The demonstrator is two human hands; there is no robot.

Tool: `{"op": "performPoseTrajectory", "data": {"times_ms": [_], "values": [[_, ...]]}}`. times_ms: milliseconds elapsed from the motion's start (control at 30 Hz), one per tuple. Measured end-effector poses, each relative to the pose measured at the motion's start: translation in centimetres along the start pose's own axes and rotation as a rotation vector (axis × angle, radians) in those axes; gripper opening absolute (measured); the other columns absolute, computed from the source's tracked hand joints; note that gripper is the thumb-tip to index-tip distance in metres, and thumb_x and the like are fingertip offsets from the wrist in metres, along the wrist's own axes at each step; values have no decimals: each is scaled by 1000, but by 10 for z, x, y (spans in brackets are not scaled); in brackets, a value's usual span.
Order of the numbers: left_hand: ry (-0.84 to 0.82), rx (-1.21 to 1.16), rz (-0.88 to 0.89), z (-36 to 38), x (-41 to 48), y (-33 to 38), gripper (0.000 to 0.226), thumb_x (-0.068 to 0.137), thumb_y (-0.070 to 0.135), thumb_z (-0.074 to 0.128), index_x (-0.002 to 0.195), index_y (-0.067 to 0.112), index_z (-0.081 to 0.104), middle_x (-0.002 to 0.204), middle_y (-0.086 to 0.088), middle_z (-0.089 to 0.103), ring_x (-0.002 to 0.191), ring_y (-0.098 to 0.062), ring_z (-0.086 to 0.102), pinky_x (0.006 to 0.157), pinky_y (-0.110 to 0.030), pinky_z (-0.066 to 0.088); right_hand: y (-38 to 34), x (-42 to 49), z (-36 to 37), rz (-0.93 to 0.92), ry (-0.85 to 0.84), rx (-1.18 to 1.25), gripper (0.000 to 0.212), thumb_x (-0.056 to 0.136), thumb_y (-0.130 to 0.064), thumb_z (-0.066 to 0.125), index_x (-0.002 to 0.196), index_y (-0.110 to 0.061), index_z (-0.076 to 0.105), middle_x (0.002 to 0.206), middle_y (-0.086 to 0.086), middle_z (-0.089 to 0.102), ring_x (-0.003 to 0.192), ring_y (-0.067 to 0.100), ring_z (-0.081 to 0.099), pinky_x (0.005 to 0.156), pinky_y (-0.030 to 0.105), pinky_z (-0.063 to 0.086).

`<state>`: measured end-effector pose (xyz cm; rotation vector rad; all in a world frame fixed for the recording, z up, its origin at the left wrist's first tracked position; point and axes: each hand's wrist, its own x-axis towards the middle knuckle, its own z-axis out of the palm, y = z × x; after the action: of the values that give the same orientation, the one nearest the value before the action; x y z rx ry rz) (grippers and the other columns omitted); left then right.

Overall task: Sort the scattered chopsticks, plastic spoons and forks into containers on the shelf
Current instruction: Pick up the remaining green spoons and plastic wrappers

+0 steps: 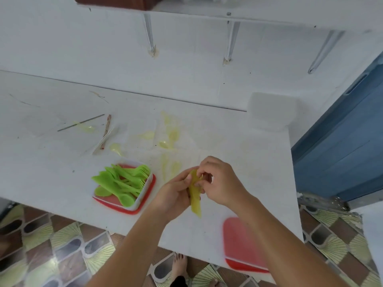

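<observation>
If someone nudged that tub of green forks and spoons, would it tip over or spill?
Probably not tip: the tub looks low and wide, sitting flat on the table. It would likely slide easily, being light plastic. The green cutlery pokes past the rim, so a sharp shove might spill some.

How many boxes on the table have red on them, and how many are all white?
Boxes with red: 2, the box of green cutlery and the box by the near edge
All-white box: 1
Total: 3
</observation>
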<state>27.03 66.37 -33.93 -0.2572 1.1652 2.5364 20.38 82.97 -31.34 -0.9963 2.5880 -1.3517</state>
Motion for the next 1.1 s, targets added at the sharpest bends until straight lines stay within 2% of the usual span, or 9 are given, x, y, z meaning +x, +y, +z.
{"op": "performPoseTrajectory", "data": {"times_ms": [133,267,400,433,567,633,800,933,1100], "values": [[37,-67,34,-1,-16,-9,43,107,17,46,146,1,51,113,-17,64,90,-30,64,84,-38,55,0,-3,9,-75,13,4,28,72,2,80,86,-17,65,90,-15,54,72,10,53,64,25,46],[128,-155,57,-8,-38,-16,53,98,21,57,147,2,51,100,-18,62,81,-31,62,76,-39,56,-10,-6,19,-52,-70,16,31,78,-14,82,93,-27,58,94,-16,51,74,13,48,66,19,41],[180,-210,138,-22,-55,-7,53,96,26,61,144,5,53,105,-18,64,80,-28,62,73,-37,57,-9,-5,38,195,72,266,13,92,-16,72,101,-25,71,89,-8,63,71,14,56,68,25,50],[187,-198,162,-26,-57,0,49,100,25,57,145,6,53,105,-18,64,80,-28,63,73,-37,57,-5,-4,45,231,17,187,16,93,-13,69,104,-24,72,93,-9,64,73,12,58,72,27,51],[208,-144,202,-34,-56,31,43,102,23,46,142,9,54,102,-15,65,77,-26,64,72,-36,59,1,-13,88,127,-625,-375,38,91,-18,63,128,-25,62,123,-3,50,113,18,49,95,38,48],[194,-126,205,-39,-53,45,43,103,23,47,143,10,54,104,-15,65,79,-27,63,74,-36,58,-7,-12,100,27,-674,-532,32,92,-20,62,125,-19,60,120,2,46,113,25,44,89,40,47],[154,-55,207,-52,-46,65,40,102,21,50,140,10,59,109,-16,65,84,-29,63,80,-38,57,-1,-7,85,130,-520,-529,19,98,-29,58,88,-15,65,94,0,59,95,21,51,79,37,47],[148,-1,212,-61,-45,67,40,101,18,57,140,10,60,113,-19,61,89,-32,61,86,-40,54,-16,-2,48,611,5,162,25,99,-16,64,83,-24,81,78,-8,74,68,1,63,67,17,48],[134,33,179,-57,-40,57,44,97,23,63,139,13,61,110,-17,63,93,-32,62,91,-44,51,-84,13,56,791,275,640,3,92,-13,74,92,-10,75,74,13,76,63,19,60,62,36,49]]}}
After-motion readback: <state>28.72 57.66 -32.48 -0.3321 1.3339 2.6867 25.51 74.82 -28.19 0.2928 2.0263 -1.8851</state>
